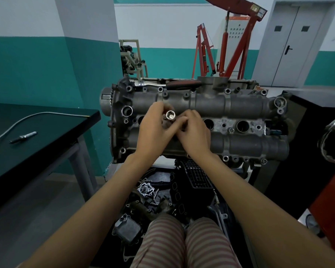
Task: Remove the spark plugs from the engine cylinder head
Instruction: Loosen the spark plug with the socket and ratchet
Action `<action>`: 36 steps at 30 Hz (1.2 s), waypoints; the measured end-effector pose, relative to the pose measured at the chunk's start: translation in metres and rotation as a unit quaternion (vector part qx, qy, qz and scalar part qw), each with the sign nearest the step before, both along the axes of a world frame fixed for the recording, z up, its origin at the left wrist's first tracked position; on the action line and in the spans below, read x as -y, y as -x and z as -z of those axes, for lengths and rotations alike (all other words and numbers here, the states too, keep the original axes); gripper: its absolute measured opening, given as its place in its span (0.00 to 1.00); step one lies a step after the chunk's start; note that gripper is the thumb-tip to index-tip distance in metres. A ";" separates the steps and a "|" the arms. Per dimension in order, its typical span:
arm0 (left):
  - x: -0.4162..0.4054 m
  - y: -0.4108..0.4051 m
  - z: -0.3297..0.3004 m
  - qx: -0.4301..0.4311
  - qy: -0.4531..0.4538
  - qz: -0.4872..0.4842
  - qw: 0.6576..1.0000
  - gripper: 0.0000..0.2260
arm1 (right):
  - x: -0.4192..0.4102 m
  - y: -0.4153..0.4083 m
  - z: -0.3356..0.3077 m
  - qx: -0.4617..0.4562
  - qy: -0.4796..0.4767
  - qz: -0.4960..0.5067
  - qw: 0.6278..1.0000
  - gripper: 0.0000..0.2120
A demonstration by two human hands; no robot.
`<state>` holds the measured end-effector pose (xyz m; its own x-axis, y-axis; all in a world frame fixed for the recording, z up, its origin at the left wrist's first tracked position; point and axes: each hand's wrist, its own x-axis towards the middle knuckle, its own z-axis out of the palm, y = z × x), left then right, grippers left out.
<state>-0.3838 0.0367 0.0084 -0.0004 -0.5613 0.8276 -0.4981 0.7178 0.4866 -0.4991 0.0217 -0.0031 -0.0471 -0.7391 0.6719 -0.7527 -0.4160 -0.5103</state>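
Spark plug (23, 137), slim, dark and metal, lies near the left edge of the black desk (46, 130), beside a bent grey metal tube (17, 122). Over the grey cast cylinder head (230, 105), the left hand (153, 132) fingers pinch a shiny hollow steel socket (170, 115). The right hand (193, 132) fingers close on its lower end, just above the plug wells.

Only 1 view exists, worn on the head, looking forward and steeply down along both forearms. It sits close above the cylinder head (199, 120), whose long near edge crosses mid-frame; walls and door (296, 45) lie well beyond.
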 end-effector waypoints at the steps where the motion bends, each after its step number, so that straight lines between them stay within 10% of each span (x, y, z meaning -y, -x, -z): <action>1: -0.002 0.001 0.002 0.015 0.004 0.011 1.000 0.13 | 0.000 0.000 0.000 0.007 0.004 -0.006 1.000 0.05; 36: -0.003 0.007 0.005 -0.056 -0.034 -0.017 0.998 0.10 | -0.001 0.002 0.004 -0.040 0.005 -0.006 0.999 0.14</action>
<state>-0.3912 0.0401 0.0036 0.1100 -0.6138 0.7818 -0.4619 0.6649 0.5870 -0.5014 0.0232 -0.0069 0.0153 -0.7326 0.6805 -0.7860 -0.4295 -0.4447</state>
